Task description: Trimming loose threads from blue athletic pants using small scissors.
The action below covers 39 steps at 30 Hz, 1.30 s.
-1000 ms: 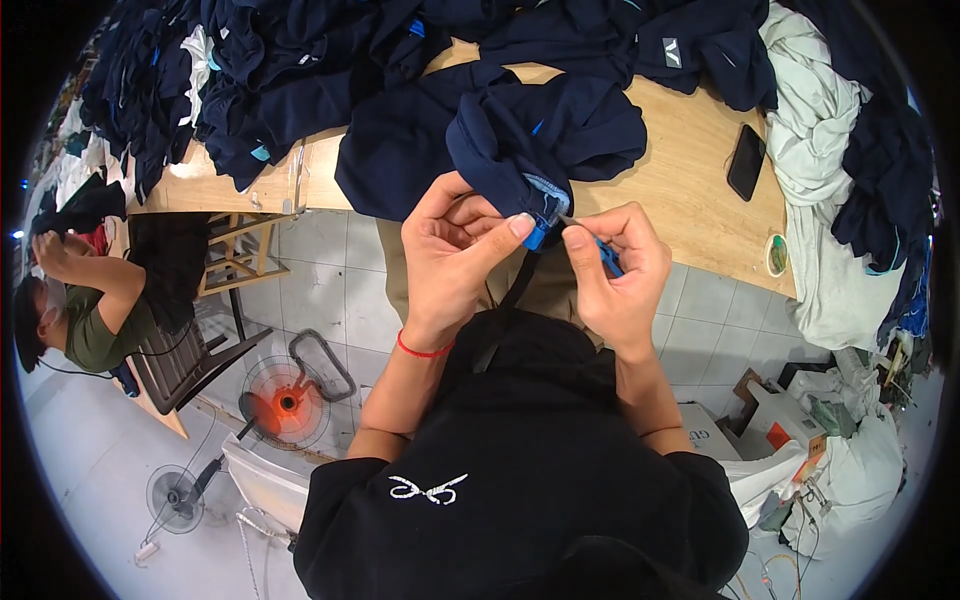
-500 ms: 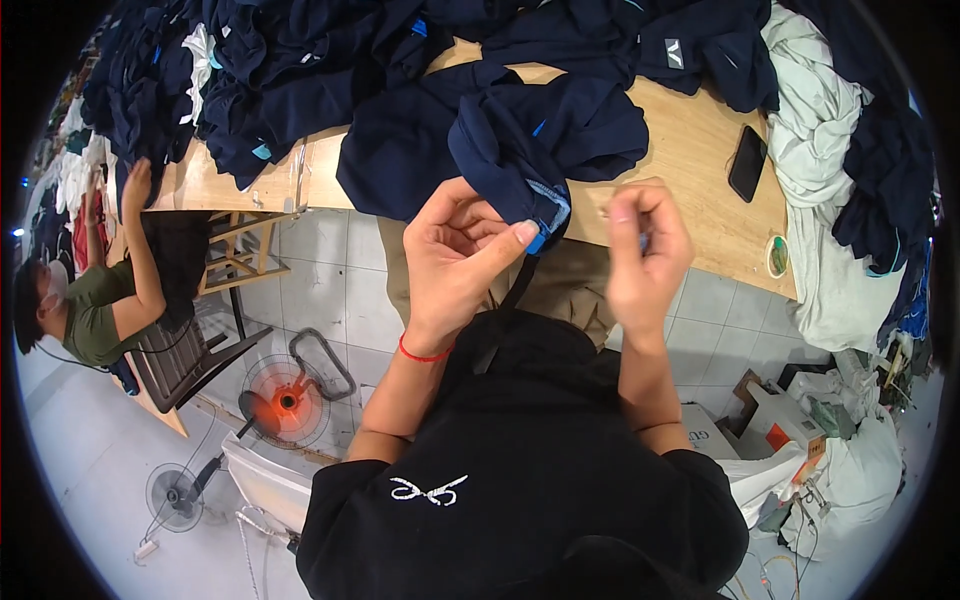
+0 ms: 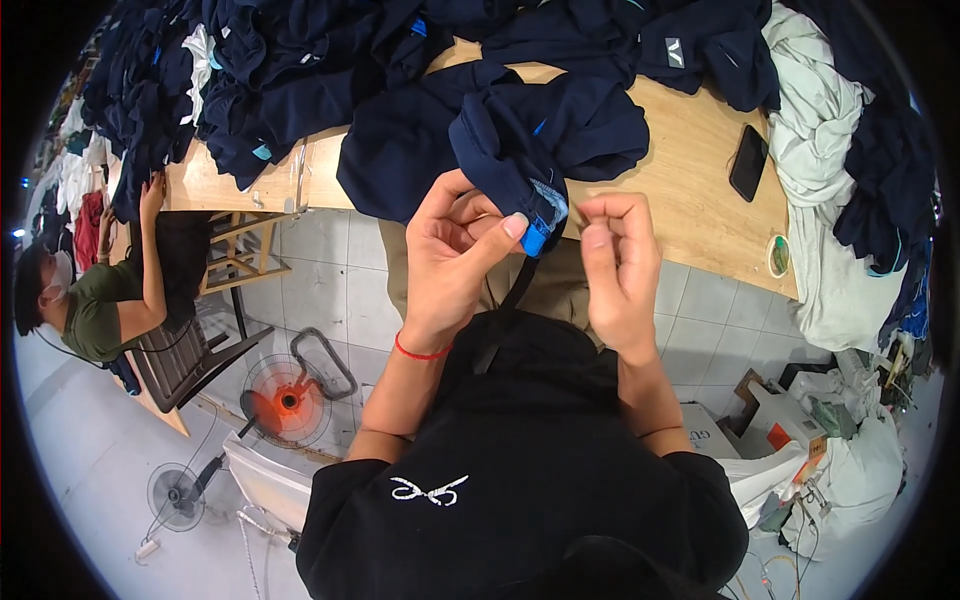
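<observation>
Since the earlier frame, the right hand has been drawn off the navy garment, fingers pinched together on nothing visible. The left hand is clamped on its blue tab. A black phone lies at two o'clock on the wooden table.

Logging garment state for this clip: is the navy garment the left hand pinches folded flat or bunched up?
Bunched up. The navy garment lies crumpled on the table edge, its blue-trimmed end pinched by the left hand.

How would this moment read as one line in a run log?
left hand: pinching blue tag on navy garment | right hand: apart from tag, fingertips pinched | surface: wooden table
</observation>
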Each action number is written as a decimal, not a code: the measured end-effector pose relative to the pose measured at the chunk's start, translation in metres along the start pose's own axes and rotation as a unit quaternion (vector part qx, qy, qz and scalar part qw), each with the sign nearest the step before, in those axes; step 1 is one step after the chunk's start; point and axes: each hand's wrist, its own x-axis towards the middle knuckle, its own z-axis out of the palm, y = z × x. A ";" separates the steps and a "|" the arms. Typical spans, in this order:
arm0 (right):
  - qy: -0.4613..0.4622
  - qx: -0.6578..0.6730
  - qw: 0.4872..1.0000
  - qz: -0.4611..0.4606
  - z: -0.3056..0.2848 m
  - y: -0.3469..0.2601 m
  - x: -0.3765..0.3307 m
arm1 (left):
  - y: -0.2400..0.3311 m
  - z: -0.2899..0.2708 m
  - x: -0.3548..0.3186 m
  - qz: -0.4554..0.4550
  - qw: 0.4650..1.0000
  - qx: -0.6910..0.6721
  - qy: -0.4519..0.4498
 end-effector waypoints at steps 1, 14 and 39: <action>-0.014 -0.017 1.000 0.016 -0.002 -0.004 -0.002 | -0.001 -0.001 0.000 0.000 1.000 0.000 0.001; -0.020 -0.066 0.998 -0.005 0.000 -0.009 -0.004 | -0.002 -0.004 -0.001 0.024 1.000 0.007 -0.010; 0.022 -0.027 0.998 -0.050 0.009 0.002 -0.002 | -0.002 0.000 -0.003 0.027 0.999 0.024 -0.018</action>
